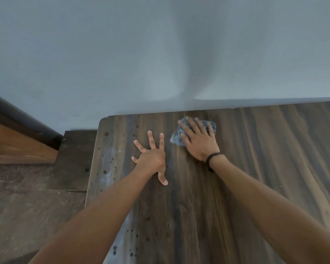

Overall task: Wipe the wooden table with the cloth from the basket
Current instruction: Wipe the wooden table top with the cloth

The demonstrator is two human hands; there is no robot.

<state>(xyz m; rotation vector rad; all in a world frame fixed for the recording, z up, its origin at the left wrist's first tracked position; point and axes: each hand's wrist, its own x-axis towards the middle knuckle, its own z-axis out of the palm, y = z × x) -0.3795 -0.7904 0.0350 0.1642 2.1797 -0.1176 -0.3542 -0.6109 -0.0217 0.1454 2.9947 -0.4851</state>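
- Two bare hands lie on the wooden table (255, 168), with both forearms stretched forward from the lower edge of the view.
- The left hand (151, 159) rests palm down on the bare tabletop. Its fingers are straight and spread wide, the thumb points back toward the person, and it holds nothing.
- The right hand (198, 141) lies palm down on the cloth (212, 125). Its fingers are extended and slightly fanned, pressing flat on the fabric rather than curling round it.
- The cloth is a crumpled, mottled grey-blue piece. It lies on the tabletop near the far edge, close to the wall (160, 54). Parts of it show beyond the fingertips and to the left of the hand; the rest is hidden under the palm.
- The two hands are near each other but apart. The cloth does not touch the left hand.
- A dark wristband (212, 157) sits on the right wrist.
- The tabletop has a dark brown streaked grain. Small dark spots (106, 133) are scattered along its left side, beside a pale streak.
- To the left of the table a stone-like floor (27, 206) shows, with a piece of brown wooden furniture (11, 145) against the wall
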